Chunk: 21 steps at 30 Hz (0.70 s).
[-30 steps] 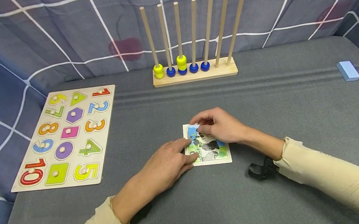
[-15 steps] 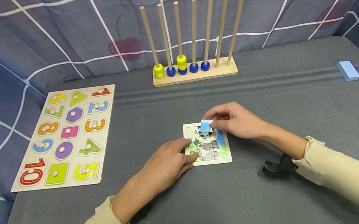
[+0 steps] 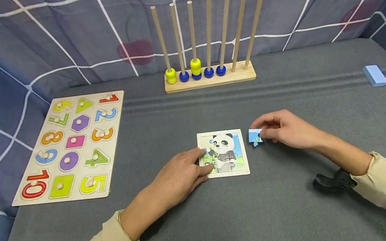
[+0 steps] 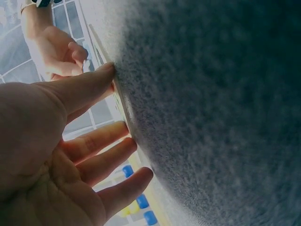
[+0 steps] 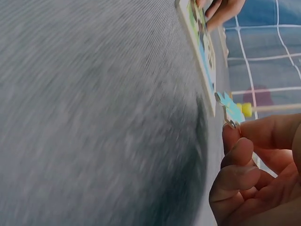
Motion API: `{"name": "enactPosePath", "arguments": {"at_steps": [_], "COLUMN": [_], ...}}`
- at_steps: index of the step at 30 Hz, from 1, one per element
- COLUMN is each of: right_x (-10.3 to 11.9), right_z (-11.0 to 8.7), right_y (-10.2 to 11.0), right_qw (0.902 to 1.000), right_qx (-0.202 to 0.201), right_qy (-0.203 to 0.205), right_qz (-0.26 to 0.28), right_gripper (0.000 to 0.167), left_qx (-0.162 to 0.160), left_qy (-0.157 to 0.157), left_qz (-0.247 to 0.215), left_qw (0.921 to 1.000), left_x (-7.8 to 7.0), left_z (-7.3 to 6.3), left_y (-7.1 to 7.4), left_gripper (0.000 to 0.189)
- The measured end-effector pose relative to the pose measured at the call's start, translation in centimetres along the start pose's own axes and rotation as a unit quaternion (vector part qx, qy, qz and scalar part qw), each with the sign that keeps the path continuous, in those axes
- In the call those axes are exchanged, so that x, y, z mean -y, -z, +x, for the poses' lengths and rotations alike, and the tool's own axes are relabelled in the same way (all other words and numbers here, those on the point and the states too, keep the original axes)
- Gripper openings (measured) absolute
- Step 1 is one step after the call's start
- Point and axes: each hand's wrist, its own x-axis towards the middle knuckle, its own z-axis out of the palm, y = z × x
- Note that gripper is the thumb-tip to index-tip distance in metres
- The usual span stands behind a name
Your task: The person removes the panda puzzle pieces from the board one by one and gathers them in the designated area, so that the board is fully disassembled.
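A small square panda jigsaw puzzle in a pale frame (image 3: 231, 174) lies on the table. My left hand (image 3: 180, 178) rests at its left side, thumb and index fingertips on the puzzle, fingers fairly straight. In the left wrist view that hand (image 4: 70, 146) has its fingertips along the frame's edge. Right of the puzzle, my right hand (image 3: 292, 131) pinches a blue puzzle piece (image 3: 254, 136) with a bit of green leaf, between thumb and fingers. The right wrist view shows this piece (image 5: 229, 107) at the fingertips, apart from the frame. The puzzle's top left corner shows a bare spot.
A number-and-shape knob board (image 3: 75, 142) lies on the left. At the back stands a wooden bead rack (image 3: 209, 82) with upright rods and yellow and blue beads. A light blue block (image 3: 375, 75) sits far right. Grid-patterned cloth (image 3: 85, 36) surrounds the table.
My right hand has lifted the blue piece from the puzzle's upper left and carried it rightward past the frame, uncovering the panda's head. My left hand has stayed still.
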Motion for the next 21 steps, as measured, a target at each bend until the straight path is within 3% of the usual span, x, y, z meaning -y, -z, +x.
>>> {"name": "enactPosePath", "arguments": {"at_steps": [7, 21], "right_x": [-1.0, -1.5], "right_z": [-0.8, -1.1], "right_y": [1.0, 1.1], "right_qw": [0.9996, 0.9943], "right_qx": [-0.02, -0.035], "right_qy": [-0.014, 0.006], "right_qz": [-0.017, -0.1], "right_gripper": [0.022, 0.022], "left_qx": [-0.002, 0.004], "left_qy": [0.0, 0.009], "left_qz": [0.0, -0.003], "left_qw": [1.0, 0.9999], "left_x": [0.0, -0.1], "left_z": [0.1, 0.0], "left_y": [0.0, 0.0], "left_gripper": [0.024, 0.025]}}
